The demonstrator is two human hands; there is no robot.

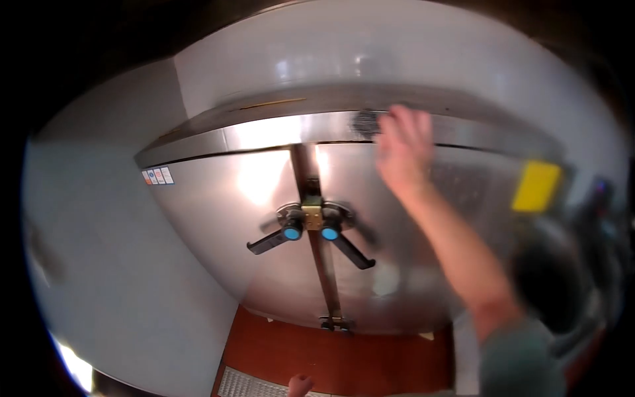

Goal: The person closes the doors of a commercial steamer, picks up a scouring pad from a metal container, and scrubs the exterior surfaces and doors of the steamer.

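Observation:
My right hand (405,145), slightly blurred, is raised to the front top edge of a stainless steel two-door cabinet (410,218). A dark grey, rough-textured scouring pad (365,124) lies against the steel strip above the doors, at the thumb side of this hand, whose fingers are bent and seem to grip it. Low at the bottom edge of the view, only part of my left hand (301,385) shows. Its fingers look curled, and whatever may be inside is hidden.
Two black door handles (312,228) with blue caps stick out at the cabinet's middle. A thin yellowish stick (273,103) lies on top. At right is a yellow rectangle (537,186). Below are a red-brown floor (344,360) and a patterned metal plate (251,385). Pale walls (119,218) flank the cabinet.

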